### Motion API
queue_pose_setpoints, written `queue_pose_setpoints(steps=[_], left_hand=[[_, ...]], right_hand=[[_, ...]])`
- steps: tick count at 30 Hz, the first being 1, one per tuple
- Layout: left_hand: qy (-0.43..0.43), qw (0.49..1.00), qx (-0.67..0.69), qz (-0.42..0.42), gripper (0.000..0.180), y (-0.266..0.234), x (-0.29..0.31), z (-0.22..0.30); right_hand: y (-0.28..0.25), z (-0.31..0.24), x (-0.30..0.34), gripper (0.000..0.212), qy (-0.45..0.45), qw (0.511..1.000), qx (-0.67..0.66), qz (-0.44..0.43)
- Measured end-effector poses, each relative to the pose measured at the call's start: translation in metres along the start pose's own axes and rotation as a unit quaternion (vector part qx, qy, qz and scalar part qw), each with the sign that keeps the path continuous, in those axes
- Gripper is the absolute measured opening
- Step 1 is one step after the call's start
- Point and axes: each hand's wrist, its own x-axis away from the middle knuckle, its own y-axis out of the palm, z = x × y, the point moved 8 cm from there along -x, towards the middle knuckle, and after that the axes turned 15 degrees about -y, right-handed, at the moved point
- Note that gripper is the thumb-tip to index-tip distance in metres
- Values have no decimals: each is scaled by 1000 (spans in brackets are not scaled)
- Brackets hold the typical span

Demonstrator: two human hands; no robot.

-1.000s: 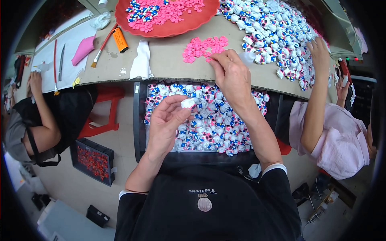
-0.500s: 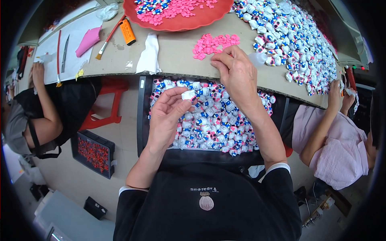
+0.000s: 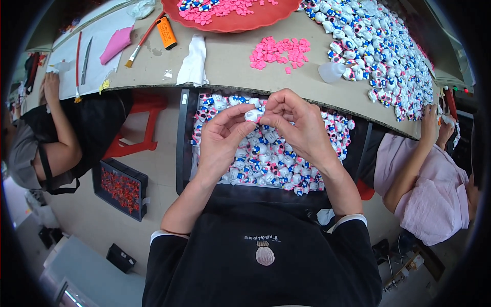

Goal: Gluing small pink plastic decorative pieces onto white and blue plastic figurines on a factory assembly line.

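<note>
A small white figurine [image 3: 253, 116] with a touch of pink is pinched between the thumb and fingers of my left hand [image 3: 217, 140]. My right hand [image 3: 304, 133] meets it from the right, thumb and fingertips closed together at its side. Whatever small piece may lie between those right fingertips is hidden. Both hands are above a black tray [image 3: 186, 143] filled with white, blue and pink figurines [image 3: 273, 163]. Beyond them, small flat pink pieces [image 3: 279, 52] lie loose on the table [image 3: 225, 66].
A red scalloped plate [image 3: 230, 24] holds more pink pieces. Figurines are heaped [image 3: 378, 46] at right, beside a clear squeeze bottle [image 3: 331, 72]. A white cloth [image 3: 193, 61], orange lighter [image 3: 166, 33] and brush [image 3: 137, 50] lie left. People sit at both sides.
My right hand has come back from the pink pieces on the table to the figurine in my left hand. One pink piece now lies slightly apart from the pile.
</note>
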Motion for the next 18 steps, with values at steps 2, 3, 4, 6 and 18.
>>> queue_pose_setpoints(steps=[2, 3, 4, 6, 18], left_hand=[[-3, 1000, -15, -16, 28, 4, 1, 1], [-2, 1000, -15, -16, 28, 3, 0, 0], [-1, 1000, -12, -27, 28, 3, 0, -2], [0, 999, -9, -37, 28, 4, 0, -2], [31, 998, -61, -4, 32, 11, 8, 6]], right_hand=[[0, 4, 2, 16, 30, 999, -22, -8], [-1, 5, 3, 16, 25, 1000, -13, -9], [-2, 5, 3, 15, 19, 1000, -4, -9], [-2, 8, 6, 14, 22, 1000, -1, -12], [-4, -26, 17, 12, -181, 970, 160, 31]])
